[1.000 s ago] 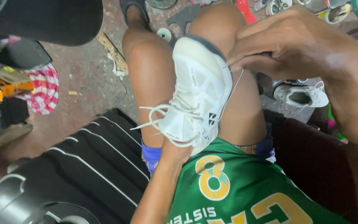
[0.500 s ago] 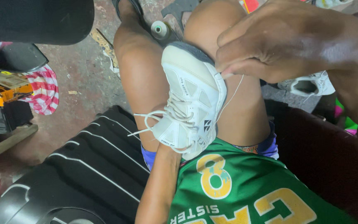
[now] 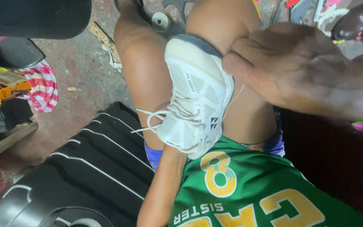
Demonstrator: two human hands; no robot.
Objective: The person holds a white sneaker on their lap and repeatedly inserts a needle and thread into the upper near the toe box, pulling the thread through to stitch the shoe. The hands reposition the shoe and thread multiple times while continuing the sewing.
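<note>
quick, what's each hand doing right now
Left hand: inside the white shoe, hidden, so its grip cannot be told.
Right hand: fingers closed at the shoe's edge, apparently pinching a thread.

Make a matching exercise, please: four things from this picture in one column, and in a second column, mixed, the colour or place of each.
Things:
1. shoe
2. jersey
3. striped cloth
4. spool of thread

Descriptions:
A. red and white, on the floor at the left
B. white, held between the knees
C. green with yellow figures
D. on the floor beyond the knees

Pairs: 1-B, 2-C, 3-A, 4-D. The right hand works at the shoe's sole edge.
</note>
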